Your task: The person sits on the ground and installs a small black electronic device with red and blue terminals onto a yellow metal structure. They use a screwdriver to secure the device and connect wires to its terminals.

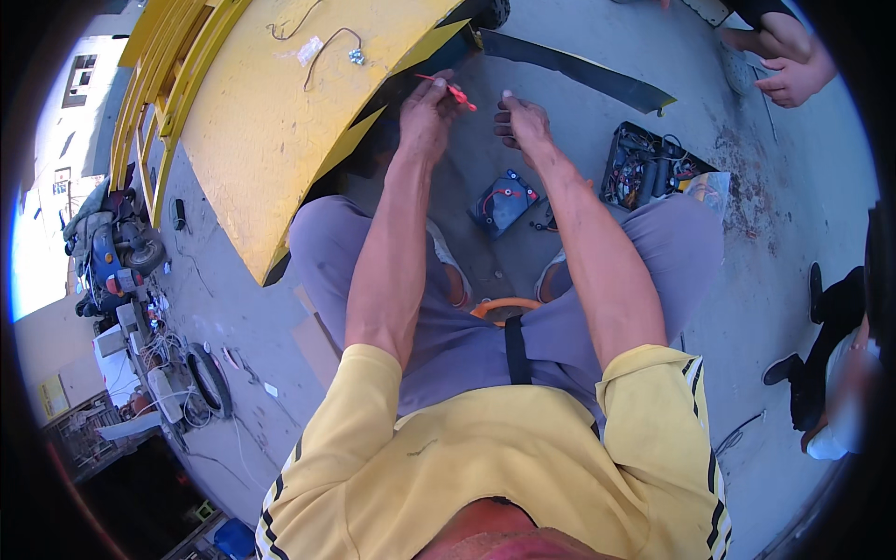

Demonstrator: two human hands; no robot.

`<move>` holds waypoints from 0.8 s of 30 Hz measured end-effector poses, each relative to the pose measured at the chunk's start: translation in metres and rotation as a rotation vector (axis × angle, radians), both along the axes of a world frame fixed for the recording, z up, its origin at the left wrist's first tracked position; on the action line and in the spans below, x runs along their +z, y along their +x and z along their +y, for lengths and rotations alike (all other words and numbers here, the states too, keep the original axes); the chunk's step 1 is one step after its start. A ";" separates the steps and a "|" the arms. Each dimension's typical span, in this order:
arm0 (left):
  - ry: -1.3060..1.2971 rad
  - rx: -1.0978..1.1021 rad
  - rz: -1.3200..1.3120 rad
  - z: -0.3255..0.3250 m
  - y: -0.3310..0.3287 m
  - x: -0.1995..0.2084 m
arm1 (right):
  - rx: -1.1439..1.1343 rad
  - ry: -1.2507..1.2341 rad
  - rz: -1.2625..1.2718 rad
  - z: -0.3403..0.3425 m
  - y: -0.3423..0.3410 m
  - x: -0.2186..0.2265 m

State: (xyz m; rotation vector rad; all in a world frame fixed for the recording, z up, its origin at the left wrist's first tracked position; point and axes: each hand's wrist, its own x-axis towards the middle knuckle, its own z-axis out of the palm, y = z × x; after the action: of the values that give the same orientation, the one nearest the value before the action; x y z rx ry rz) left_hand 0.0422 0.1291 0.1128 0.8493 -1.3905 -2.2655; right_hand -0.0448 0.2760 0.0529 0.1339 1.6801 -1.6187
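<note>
One yellow panel's (pixel 271 121) edge flanks the left hand (pixel 427 123), pinching red wire (pixel 460 96); right hand (pixel 525 127) half-curled, contents unclear. Toolbox (pixel 611 165) interrupts floor (pixel 798 201) rightward.

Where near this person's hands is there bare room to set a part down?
Bare floor lies between the black strip, case and right hand; the yellow panel is bare toward its lower corner, below the wires. Crowded: the case, cluttered inside, and between the knees, where a dark pack lies.

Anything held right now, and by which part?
Left hand: a slim red piece, gripped near its middle. Right hand: nothing visibly held.
</note>
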 end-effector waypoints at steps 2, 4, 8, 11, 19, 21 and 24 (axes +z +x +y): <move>0.056 -0.004 0.003 0.005 0.004 -0.011 | 0.049 0.417 0.286 0.017 -0.006 -0.043; 0.148 0.014 0.033 0.009 0.011 -0.029 | 0.087 0.564 0.289 0.033 0.013 -0.068; -0.034 0.036 -0.229 0.026 0.026 -0.084 | 0.068 0.674 0.158 0.043 0.047 -0.108; -0.625 -0.338 -0.647 0.052 0.056 -0.131 | 0.039 0.637 0.069 0.051 0.059 -0.120; -1.181 -0.852 -0.832 0.112 0.086 -0.147 | -0.153 0.356 -0.292 0.067 0.077 -0.247; -1.061 -0.690 -0.703 0.103 0.090 -0.153 | -0.153 0.301 -0.298 0.069 0.083 -0.258; -0.978 -0.503 -0.658 0.084 0.102 -0.186 | -0.229 0.284 -0.390 0.057 0.083 -0.214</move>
State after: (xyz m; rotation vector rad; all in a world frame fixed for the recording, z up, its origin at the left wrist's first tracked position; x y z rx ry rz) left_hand 0.1441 0.2132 -0.0728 0.9512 -2.8852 -1.1968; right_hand 0.0383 0.3328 -0.1613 0.7587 1.6155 -1.3902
